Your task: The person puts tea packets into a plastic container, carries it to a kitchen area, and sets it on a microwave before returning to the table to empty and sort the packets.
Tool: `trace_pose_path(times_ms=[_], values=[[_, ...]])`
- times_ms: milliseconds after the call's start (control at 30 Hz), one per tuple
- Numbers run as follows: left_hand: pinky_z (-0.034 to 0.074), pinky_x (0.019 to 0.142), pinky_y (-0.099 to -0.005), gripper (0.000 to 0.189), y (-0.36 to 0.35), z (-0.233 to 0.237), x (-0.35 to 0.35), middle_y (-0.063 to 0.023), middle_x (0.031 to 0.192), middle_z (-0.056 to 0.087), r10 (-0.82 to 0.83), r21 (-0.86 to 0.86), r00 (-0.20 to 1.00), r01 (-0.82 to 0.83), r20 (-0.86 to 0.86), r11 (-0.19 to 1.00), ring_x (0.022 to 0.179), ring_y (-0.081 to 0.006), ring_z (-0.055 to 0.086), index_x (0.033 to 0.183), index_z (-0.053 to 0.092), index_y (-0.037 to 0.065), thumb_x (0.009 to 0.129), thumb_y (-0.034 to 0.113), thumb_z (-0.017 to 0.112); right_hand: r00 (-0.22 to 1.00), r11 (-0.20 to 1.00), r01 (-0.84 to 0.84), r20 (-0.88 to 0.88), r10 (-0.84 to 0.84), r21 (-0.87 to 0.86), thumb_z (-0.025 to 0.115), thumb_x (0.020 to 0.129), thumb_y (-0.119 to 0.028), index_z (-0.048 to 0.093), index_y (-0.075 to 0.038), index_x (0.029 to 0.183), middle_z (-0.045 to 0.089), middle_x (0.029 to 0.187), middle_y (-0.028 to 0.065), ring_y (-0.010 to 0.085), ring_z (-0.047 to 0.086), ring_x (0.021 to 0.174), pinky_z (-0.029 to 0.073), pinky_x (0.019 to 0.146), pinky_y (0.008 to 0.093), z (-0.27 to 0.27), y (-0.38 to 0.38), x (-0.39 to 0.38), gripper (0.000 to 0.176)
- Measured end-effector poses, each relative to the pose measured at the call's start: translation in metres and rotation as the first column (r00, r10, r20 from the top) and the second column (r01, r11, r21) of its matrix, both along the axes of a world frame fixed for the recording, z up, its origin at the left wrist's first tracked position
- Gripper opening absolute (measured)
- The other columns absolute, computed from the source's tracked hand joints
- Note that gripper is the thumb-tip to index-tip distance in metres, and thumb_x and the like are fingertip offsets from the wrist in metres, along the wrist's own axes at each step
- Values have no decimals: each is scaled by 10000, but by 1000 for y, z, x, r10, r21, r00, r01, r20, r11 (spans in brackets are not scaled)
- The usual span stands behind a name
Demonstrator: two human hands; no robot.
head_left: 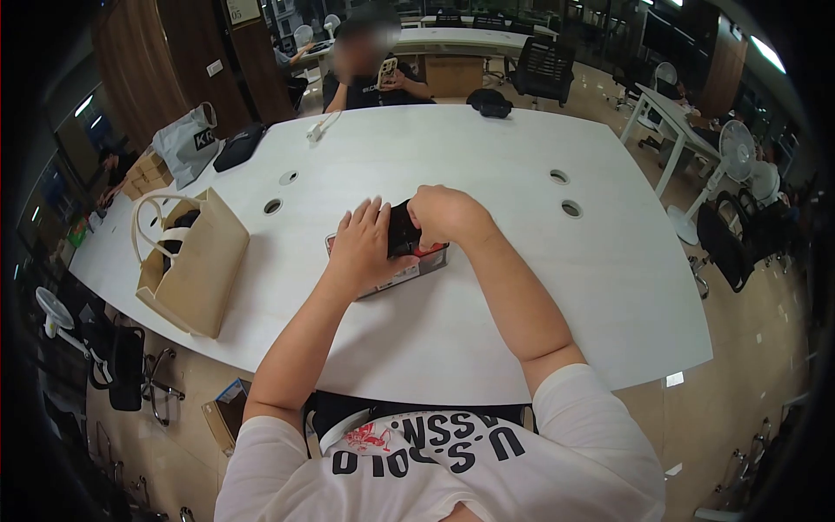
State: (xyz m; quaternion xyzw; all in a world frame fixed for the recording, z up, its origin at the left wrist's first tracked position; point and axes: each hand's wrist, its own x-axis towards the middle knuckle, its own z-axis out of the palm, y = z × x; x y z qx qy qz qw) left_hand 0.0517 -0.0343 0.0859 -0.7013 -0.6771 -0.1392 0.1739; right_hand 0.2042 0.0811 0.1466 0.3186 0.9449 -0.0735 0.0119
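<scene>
In the head view, a small box (404, 277) with red, grey and black on it stands on the white table in front of me. My left hand (364, 244) lies over its left part, fingers stretched out and thumb along the near edge. A dark black piece (402, 233) shows at the top of the box, between my hands. Curled fingers of my right hand (445, 217) close on the right side of this black piece; their tips are partly hidden. What kind of thing it is, I cannot tell.
On the white table (522, 287), a cream handbag (209, 270) stands to the left, with a grey bag (187, 143) and black pouch (239, 146) beyond. A white charger (315, 132) and a black cap-like item (490, 103) lie at the far edge. A person (374, 78) holding a phone sits opposite.
</scene>
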Motion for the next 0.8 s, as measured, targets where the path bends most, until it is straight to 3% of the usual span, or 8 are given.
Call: trace_pose_path(times_ms=[133,233,433,533,633,733,767,800], values=[[469,1088,-481,1106,8,17,-3,-204,1397,603,127,-242,988,-102,91,965,1283,-358,590,1514,438,-36,763,693,795,997,998,3,-83,1,57,919,674,-120,709,-83,948,678,1074,92,298,701,994,588,851,410,-15,10,-3,347],[471,1089,-478,1161,13,18,-10,-201,1365,627,170,-305,980,-132,102,943,1251,-365,611,1520,429,-39,732,738,779,997,998,6,-83,-1,58,904,692,-114,700,-87,969,651,1116,91,300,687,1024,582,869,409,-17,12,-5,346],[419,1146,-498,1140,1,2,-3,-230,1479,547,46,-53,998,-44,44,998,1383,-390,511,1510,438,-51,748,726,779,996,999,8,-86,-5,33,899,692,-105,700,-84,981,656,1107,92,302,688,1013,582,857,409,-12,8,-4,352],[385,1177,-504,1081,-10,11,8,-238,1535,499,44,-82,997,-38,70,996,1442,-396,453,1523,426,-50,784,639,809,996,1000,-4,-91,6,23,899,679,-102,700,-71,959,656,1098,99,313,687,1004,582,834,411,-12,10,-3,345],[428,1130,-483,871,-11,10,-4,-196,1462,563,-1,-39,998,4,57,999,1389,-382,502,1442,525,-17,796,465,856,995,999,-49,-83,48,-5,887,670,-84,704,-52,919,666,1051,116,325,688,954,580,791,413,-7,14,0,311],[472,1050,-456,626,-17,33,-9,-131,1308,628,3,-191,987,29,163,981,1285,-350,564,1266,633,34,763,314,882,994,998,-31,-107,25,-49,877,669,-67,714,-61,894,674,1019,122,306,687,920,578,782,409,5,12,7,278],[500,963,-433,441,-17,31,-9,-85,1161,637,-16,-119,989,34,149,992,1148,-307,603,1088,673,83,743,249,892,986,1000,-6,-164,6,0,858,674,-49,723,-69,847,713,953,118,284,699,867,582,763,398,5,8,10,220],[505,953,-431,408,-18,32,-9,-85,1149,638,-20,-114,989,37,149,993,1128,-302,605,1057,681,85,743,240,891,994,999,13,-105,-16,-32,847,676,-42,724,-72,828,722,922,112,278,704,848,583,752,395,7,6,9,198]])
